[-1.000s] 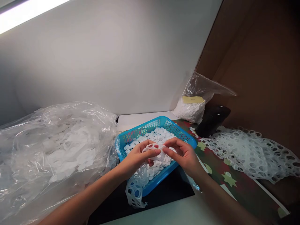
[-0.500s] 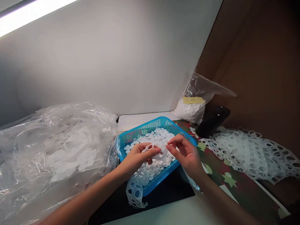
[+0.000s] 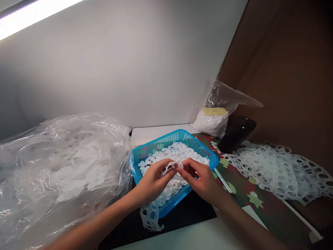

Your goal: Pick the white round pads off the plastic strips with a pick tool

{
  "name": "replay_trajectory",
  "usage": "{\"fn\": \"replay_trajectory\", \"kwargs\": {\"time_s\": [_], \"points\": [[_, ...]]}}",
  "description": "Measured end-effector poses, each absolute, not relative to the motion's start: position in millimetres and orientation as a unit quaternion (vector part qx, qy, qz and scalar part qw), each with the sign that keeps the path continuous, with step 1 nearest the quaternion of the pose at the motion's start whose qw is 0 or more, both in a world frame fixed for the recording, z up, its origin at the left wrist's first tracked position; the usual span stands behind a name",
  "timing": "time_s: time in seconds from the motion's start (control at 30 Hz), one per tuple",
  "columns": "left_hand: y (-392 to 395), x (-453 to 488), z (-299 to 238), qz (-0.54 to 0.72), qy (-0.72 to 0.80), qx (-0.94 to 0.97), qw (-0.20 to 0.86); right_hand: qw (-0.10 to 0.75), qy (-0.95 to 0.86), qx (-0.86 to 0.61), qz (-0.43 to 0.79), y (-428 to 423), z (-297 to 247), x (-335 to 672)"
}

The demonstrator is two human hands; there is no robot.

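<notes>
Closer left hand [image 3: 153, 183], right hand [image 3: 200, 182], perforated strip [image 3: 170, 167] crosswise

label [image 3: 214, 111] unreadable, held mesh piece [image 3: 169, 167] partly hidden

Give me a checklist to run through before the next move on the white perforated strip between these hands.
1. Left hand grips the white perforated strip: ok.
2. Right hand has its fingertips at the strip: cannot tell if it grips.
3. Blue plastic basket sits upright, holding loose white discs: ok.
4. Lower tail of perforated plastic stays inside the basket: not ok, it hangs over the front rim.
5. Discs still in the strip's holes: cannot tell, fingers hide them.
</notes>
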State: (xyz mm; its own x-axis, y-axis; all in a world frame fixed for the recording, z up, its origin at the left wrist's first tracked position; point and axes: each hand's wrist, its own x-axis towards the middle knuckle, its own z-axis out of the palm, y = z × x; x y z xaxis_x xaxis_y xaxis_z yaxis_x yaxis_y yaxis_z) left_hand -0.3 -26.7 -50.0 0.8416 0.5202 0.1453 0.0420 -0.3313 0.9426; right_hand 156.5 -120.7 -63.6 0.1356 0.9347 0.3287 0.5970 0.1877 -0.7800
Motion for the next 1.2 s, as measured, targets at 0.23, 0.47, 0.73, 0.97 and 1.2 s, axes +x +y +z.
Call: {"fn": "replay_trajectory", "kwargs": {"time_s": [0.23, 0.47, 0.73, 0.97, 1.2], "points": [[-28, 1, -47, 0.221, 0.176, 0.789, 0.545, 0.447, -0.625, -0.631, 0.102, -121, -64, 157], [-28, 0, -52, 0.227, 0.177, 0.796, 0.533, 0.44, -0.66, -0.599, 0.11, -121, -62, 158], [-29, 0, -47, 0.2, 0.189, 0.778, 0.565, 0.536, -0.532, -0.621, 0.211, -121, -57, 166], [-24, -1, -54, 0.21, 0.241, 0.712, 0.626, 0.635, -0.421, -0.629, 0.155, -115, -55, 185], [-26, -2, -44, 0.229, 0.216, 0.669, 0.673, 0.528, -0.484, -0.677, 0.168, -110, -59, 187]]}}
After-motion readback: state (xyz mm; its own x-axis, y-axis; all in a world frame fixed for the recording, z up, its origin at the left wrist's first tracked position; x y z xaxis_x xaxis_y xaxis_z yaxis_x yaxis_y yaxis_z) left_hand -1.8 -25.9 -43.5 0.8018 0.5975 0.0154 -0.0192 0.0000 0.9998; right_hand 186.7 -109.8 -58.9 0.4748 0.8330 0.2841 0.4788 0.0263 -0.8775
